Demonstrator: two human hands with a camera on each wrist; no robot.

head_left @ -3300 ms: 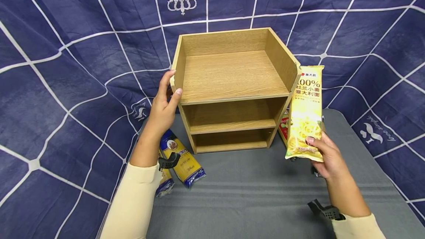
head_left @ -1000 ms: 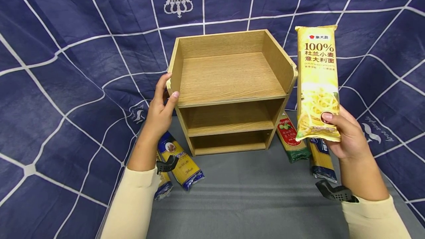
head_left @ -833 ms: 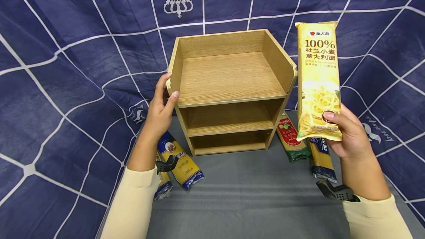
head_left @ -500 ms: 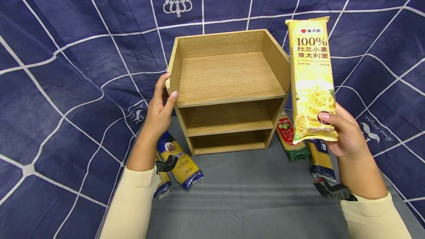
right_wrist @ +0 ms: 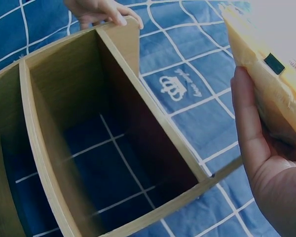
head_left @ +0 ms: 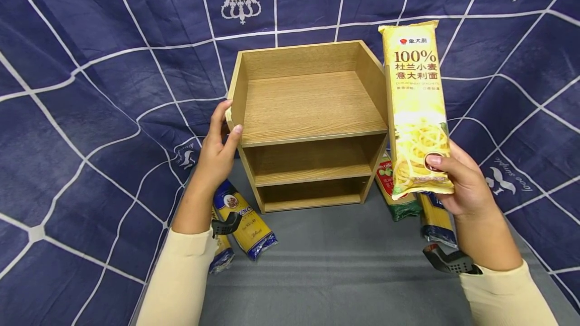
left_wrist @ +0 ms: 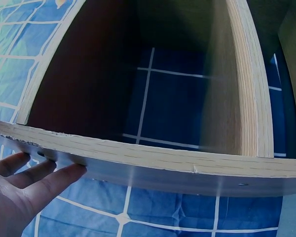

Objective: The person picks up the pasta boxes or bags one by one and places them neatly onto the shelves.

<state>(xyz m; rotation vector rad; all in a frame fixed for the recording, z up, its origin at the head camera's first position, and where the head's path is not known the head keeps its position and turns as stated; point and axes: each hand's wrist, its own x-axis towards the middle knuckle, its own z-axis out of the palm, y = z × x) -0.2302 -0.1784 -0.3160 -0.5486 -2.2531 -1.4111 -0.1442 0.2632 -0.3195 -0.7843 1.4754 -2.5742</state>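
Note:
My right hand [head_left: 466, 185] grips the lower end of a yellow pack of spaghetti [head_left: 417, 109], thumb across its printed front. The pack stands nearly upright in the air and overlaps the right side of a small wooden shelf [head_left: 308, 104] in the head view. At the shelf's left side panel my left hand [head_left: 217, 150] holds on, thumb at the front edge and fingers outside. The left wrist view has the fingers [left_wrist: 59, 182] lying along the panel's outer face. Seen from the right wrist, the pack [right_wrist: 276, 89] rests against my fingers, beside the shelf [right_wrist: 39, 138].
Left of the shelf, a blue-and-yellow pasta pack [head_left: 246, 220] lies on the grey cloth [head_left: 326, 265], with another pasta pack [head_left: 222, 253] partly under my arm. To the right lie a red-and-green pasta pack [head_left: 394, 190] and a dark-blue-ended one [head_left: 438, 223]. Blue checked fabric [head_left: 113, 89] hangs around.
The spaghetti pack was raised from beside the shelf's right side, then my right hand moved it left towards the shelf. My left hand stays on the side panel.

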